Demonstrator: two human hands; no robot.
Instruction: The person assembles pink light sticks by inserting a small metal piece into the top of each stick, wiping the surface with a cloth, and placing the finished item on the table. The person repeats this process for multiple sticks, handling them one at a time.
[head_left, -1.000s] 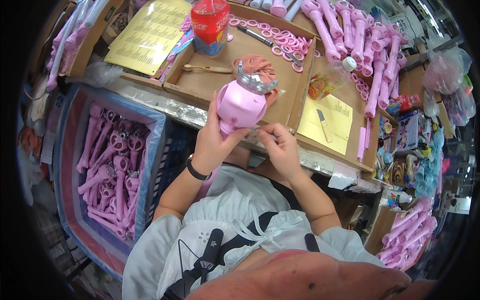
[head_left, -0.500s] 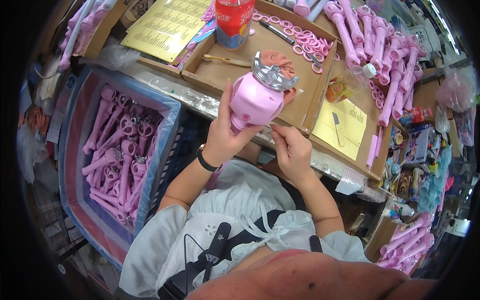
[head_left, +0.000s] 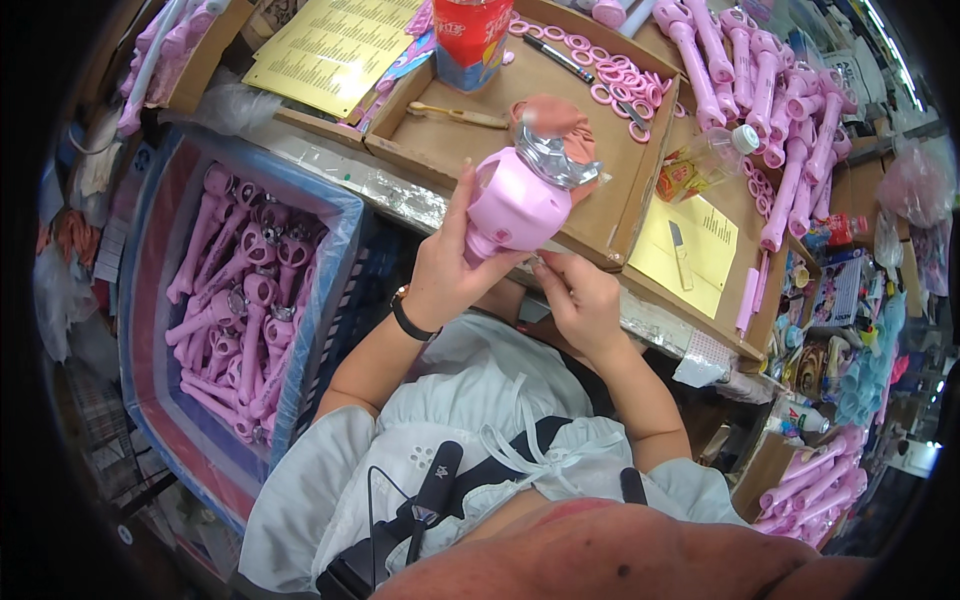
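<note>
My left hand point(head_left: 455, 270) is closed around a pink rounded plastic toy wand part point(head_left: 515, 205), held tilted above the table's front edge. A shiny silver crown-shaped trim point(head_left: 556, 163) sits at its upper end. Just beyond that trim lies a crumpled orange-brown cloth point(head_left: 560, 125), partly hidden by it. Close to the lower right of the pink part, my right hand point(head_left: 580, 300) has thumb and fingers pressed together. Whatever may be pinched there is too small to make out.
A cardboard tray point(head_left: 400, 150) holds a brush point(head_left: 458, 115), a pen point(head_left: 558, 60) and pink rings point(head_left: 625, 85). Pink wand handles point(head_left: 790, 110) are piled at right. A blue-lined crate point(head_left: 340, 215) of pink wand parts stands left. A knife point(head_left: 681, 255) rests on yellow paper.
My right hand has shifted slightly left, closer to the pink part. The pink part has tilted a little, with its silver end lower, and stays in my left hand.
</note>
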